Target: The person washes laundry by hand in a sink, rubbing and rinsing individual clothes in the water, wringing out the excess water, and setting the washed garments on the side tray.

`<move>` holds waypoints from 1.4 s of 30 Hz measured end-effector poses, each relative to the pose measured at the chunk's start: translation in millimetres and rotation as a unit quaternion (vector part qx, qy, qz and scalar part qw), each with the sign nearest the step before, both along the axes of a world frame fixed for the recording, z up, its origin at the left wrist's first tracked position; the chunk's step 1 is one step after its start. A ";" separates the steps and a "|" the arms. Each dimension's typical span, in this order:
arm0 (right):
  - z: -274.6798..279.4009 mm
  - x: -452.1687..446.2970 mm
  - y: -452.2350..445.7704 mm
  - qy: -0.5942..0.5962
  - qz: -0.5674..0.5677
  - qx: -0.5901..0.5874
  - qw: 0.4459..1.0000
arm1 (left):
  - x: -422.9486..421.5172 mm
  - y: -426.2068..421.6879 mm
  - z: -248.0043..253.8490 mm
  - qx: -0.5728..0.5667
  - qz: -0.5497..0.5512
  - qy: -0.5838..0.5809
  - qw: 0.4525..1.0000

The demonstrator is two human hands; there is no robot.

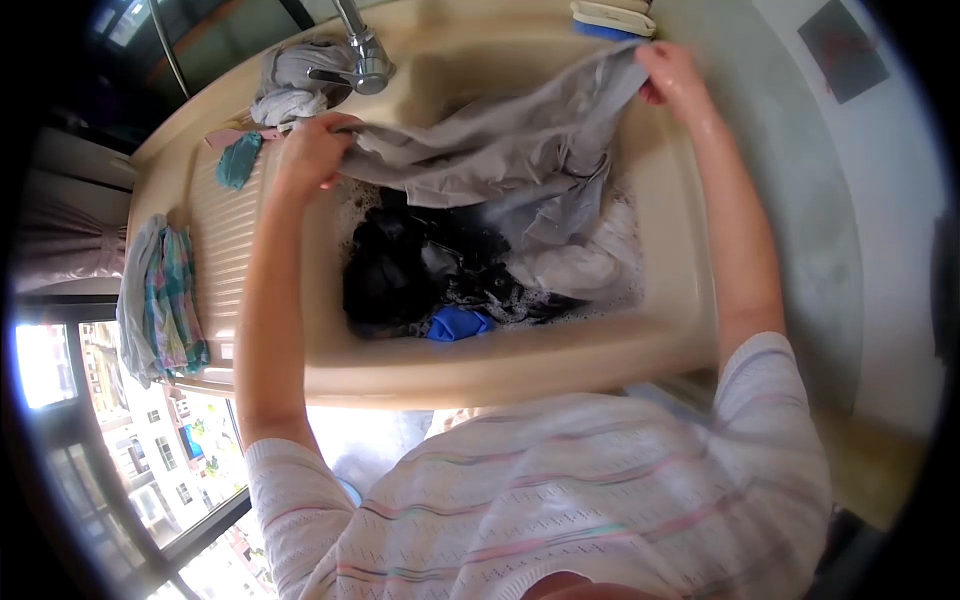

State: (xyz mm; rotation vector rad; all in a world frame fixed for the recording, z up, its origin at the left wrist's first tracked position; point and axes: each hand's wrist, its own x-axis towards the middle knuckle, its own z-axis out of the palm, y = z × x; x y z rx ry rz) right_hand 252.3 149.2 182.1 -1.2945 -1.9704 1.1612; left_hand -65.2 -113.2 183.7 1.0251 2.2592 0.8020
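Note:
A wet grey garment (480, 155) is stretched across the sink (520, 370), its lower part hanging towards the water. My left hand (318, 152) is closed on one end, near the sink's left rim. At the upper right, my right hand (672, 75) grips the other end. Which kind of garment it is, I cannot tell. Below it, black clothes (390, 265), a white cloth (575, 262) and a blue cloth (458, 323) lie in soapy water. The grey fabric hides part of the basin.
A chrome faucet (368, 68) rises at the back, beside bundled grey cloth (300, 78). A scrubbing brush (612, 20) rests on the back ledge. On the ribbed drainboard (230, 270) are a teal cloth (238, 162) and a checked cloth (172, 300) draped over the edge. A wall (800, 200) stands right.

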 end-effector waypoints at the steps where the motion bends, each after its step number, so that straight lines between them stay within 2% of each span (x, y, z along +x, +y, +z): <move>1: -16.2 -4.7 -2.1 -0.080 0.019 0.005 0.997 | 7.9 5.1 -9.8 -0.045 -0.016 -0.003 0.999; 3: -61.5 -23.4 -10.7 -0.209 0.043 -0.002 0.977 | 19.9 26.7 -74.3 -0.086 -0.059 0.096 0.990; 5: -100.6 -46.0 -25.0 -0.293 0.115 0.023 0.949 | 45.0 45.4 -133.1 -0.150 -0.101 0.133 0.975; 6: -143.9 -55.4 -28.3 -0.354 0.085 0.148 0.920 | 66.3 51.1 -142.1 -0.167 -0.103 0.121 0.973; 7: -155.4 -62.4 -39.4 -0.356 0.103 0.070 0.926 | 85.3 52.9 -150.6 -0.186 -0.106 0.110 0.971; 8: -174.6 -67.5 -47.1 -0.389 0.103 0.075 0.912 | 94.6 56.2 -172.2 -0.158 -0.087 0.104 0.978; 9: -190.9 -70.5 -46.8 -0.400 0.126 0.039 0.907 | 100.1 59.6 -195.5 -0.132 -0.068 0.097 0.984; 11: -217.4 -68.6 -47.0 -0.400 0.122 0.018 0.908 | 106.2 69.5 -218.8 -0.174 -0.085 0.074 0.978; 12: -264.4 -66.8 -39.4 -0.357 0.091 0.108 0.923 | 106.8 74.6 -231.1 -0.193 -0.093 0.062 0.975; 13: -334.9 -62.0 -27.9 -0.310 0.060 0.198 0.928 | 105.1 79.7 -252.7 -0.195 -0.096 0.051 0.975; 14: -374.4 -58.7 -19.8 -0.259 0.028 0.287 0.922 | 101.4 85.7 -283.8 -0.198 -0.100 0.040 0.974; 15: -352.8 -63.3 -19.3 -0.321 0.083 0.174 0.927 | 96.8 90.9 -314.2 -0.200 -0.103 0.030 0.974; 16: -302.8 -72.8 -23.5 -0.376 0.136 0.057 0.915 | 90.7 96.7 -339.5 -0.251 -0.336 0.157 0.894; 17: -274.1 -77.6 -28.2 -0.425 0.187 -0.062 0.884 | 92.0 95.5 -372.2 -0.194 -0.265 0.220 0.918; 18: -283.0 -73.8 -23.9 -0.454 0.212 -0.052 0.864 | 96.5 90.9 -404.9 -0.134 -0.191 0.281 0.931; 21: -262.2 -65.4 -34.2 -0.408 0.195 0.053 0.890 | 73.5 100.1 -311.6 -0.207 -0.507 0.216 0.808; 22: -250.5 -65.2 -35.7 -0.391 0.191 0.091 0.896 | 74.1 100.1 -266.2 -0.245 -0.482 0.237 0.807; 23: -231.8 -66.8 -32.8 -0.424 0.247 0.077 0.868 | 74.6 98.0 -229.3 -0.283 -0.456 0.258 0.804; 25: -193.1 -68.9 -23.3 -0.488 0.354 0.049 0.796 | 60.7 85.8 -178.7 -0.284 -0.312 0.006 0.907; 26: -188.9 -61.1 -14.5 -0.398 0.295 0.051 0.867 | 49.5 74.9 -156.1 -0.273 -0.231 -0.122 0.926; 28: -150.9 -54.3 12.1 -0.363 0.265 -0.071 0.891 | 10.2 47.8 -124.3 -0.084 -0.257 -0.121 0.955; 29: -101.6 -51.8 11.5 -0.297 0.180 -0.210 0.914 | 1.9 37.8 -80.3 -0.146 -0.240 -0.035 0.959; 30: -71.3 -45.5 21.6 -0.321 0.189 -0.171 0.912 | -19.6 21.4 -75.6 -0.042 -0.249 -0.007 0.967; 31: -49.7 -38.5 34.6 -0.334 0.189 -0.088 0.919 | -24.8 11.3 -41.0 -0.127 -0.210 0.046 0.968; 32: -27.0 -35.2 42.3 -0.316 0.137 -0.063 0.937 | -39.4 -2.1 -26.7 -0.108 -0.152 -0.014 0.982; 33: 4.4 -36.3 35.7 -0.300 0.140 -0.009 0.944 | -51.6 -12.3 -14.0 -0.089 -0.095 -0.074 0.989; 34: 27.6 -37.3 28.4 -0.283 0.144 0.043 0.947 | -52.8 -16.0 8.2 -0.066 -0.103 -0.045 0.991; 35: 34.8 -35.0 30.1 -0.216 0.207 0.069 0.952 | -53.5 -20.7 24.7 -0.047 -0.110 -0.018 0.993; 36: 40.3 -33.7 37.1 -0.148 0.271 0.093 0.947 | -58.3 -24.4 29.1 -0.032 -0.100 -0.026 0.994; 38: 47.0 -32.5 34.4 -0.109 0.369 0.102 0.917 | -74.1 -26.3 35.9 0.000 -0.077 -0.040 0.996; 40: 44.0 -25.5 20.7 -0.171 0.434 0.065 0.882 | -80.7 -29.8 21.8 0.026 -0.048 -0.062 0.997; 42: 40.1 -26.8 -11.2 -0.283 0.373 -0.004 0.884 | -81.5 -32.7 3.0 0.012 -0.042 -0.044 0.998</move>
